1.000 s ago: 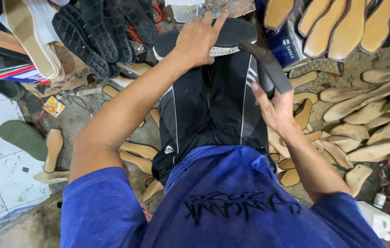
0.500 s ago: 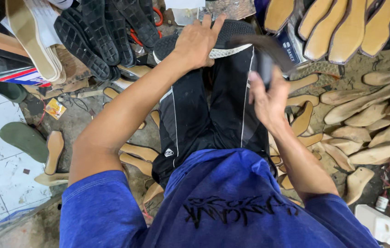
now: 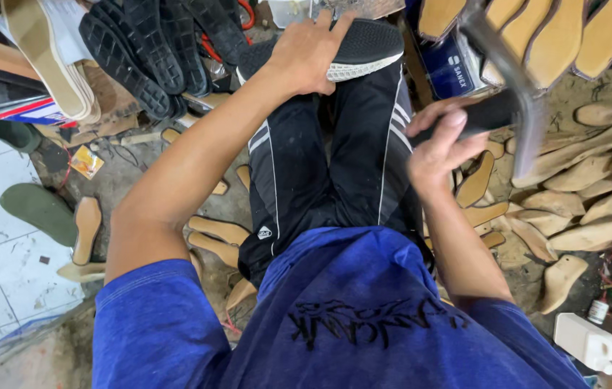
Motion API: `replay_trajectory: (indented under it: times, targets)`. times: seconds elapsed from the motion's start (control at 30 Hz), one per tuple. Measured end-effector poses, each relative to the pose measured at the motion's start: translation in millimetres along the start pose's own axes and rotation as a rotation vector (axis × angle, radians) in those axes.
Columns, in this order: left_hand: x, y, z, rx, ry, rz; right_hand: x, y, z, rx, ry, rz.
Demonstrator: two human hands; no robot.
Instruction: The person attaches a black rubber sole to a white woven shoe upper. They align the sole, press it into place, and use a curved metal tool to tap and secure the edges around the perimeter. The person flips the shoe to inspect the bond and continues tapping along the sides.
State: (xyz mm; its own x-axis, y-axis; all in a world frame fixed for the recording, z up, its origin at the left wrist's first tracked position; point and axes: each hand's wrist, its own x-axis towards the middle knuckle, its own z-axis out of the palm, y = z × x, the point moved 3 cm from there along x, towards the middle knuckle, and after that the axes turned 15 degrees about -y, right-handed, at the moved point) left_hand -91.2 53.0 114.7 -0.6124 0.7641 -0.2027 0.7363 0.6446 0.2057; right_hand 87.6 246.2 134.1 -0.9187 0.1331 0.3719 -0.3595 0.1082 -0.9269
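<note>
Item 1: my left hand [image 3: 306, 54], palm and fingers pressed flat on the black shoe [image 3: 353, 43], which lies sole-up on my knees. Risk: fingers lie near the strike zone; a slip would crush them.
Item 2: my right hand [image 3: 439, 148], fist wrapped round the hammer [image 3: 511, 86], raised and blurred. Risk: a glancing blow could kick the shoe loose.
Item 3: wooden lasts [image 3: 594, 209] strewn on the floor, right.

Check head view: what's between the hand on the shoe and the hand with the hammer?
Only the person's black track pants. The left hand presses the black shoe on the knees; the right hand holds the hammer raised beside them.
</note>
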Motion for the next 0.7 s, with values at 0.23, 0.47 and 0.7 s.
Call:
replay_trajectory:
  times: [0.23, 0.47, 0.7]
  targets:
    - [0, -2, 0, -0.062, -0.011, 0.025, -5, 21, 0, -0.047, -0.059, 0.219]
    - [1, -3, -3, -0.014, -0.005, 0.004, -4, 23, 5, -0.211, -0.153, 0.366]
    - [0, -6, -2, -0.021, -0.038, 0.032, 7, 1, 2, 0.059, 0.081, 0.086]
